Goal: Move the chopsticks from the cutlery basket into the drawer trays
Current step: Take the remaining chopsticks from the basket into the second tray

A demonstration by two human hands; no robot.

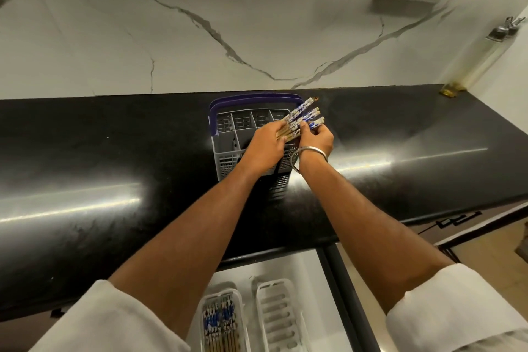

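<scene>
**Bundle gathered over basket, one tray part-filled**

Both hands up at the grey slotted plastic cutlery basket with purple handle (228, 134), standing on the black glossy stone countertop (114, 157) near the marble-veined backsplash. Left hand (264, 148) curled around the bare wooden ends of a bundle of blue-and-white patterned chopsticks (304, 117); right hand (317, 140), steel bangle at the wrist, pinched on the same bundle from the 3 o'clock side. Patterned tips fanned toward 1 o'clock, past the basket's right rim. Bundle apparently lifted clear of the compartments, though lower ends hidden by the fingers.

Progress: visible basket compartments look bare; those under the hands not checkable. Open drawer at 6 o'clock, below the counter edge. Left white slotted plastic tray (238, 298) already holding a row of matching chopsticks; right white slotted tray (281, 314) showing no contents. Judged well along, this bundle possibly the last.

Room: rounded counter lip between basket and drawer, to be cleared on the way back and down. Forearms crossing above the drawer, partly covering the left tray. Counter bare on both sides; handle arch at 11 o'clock, out of the way.
</scene>
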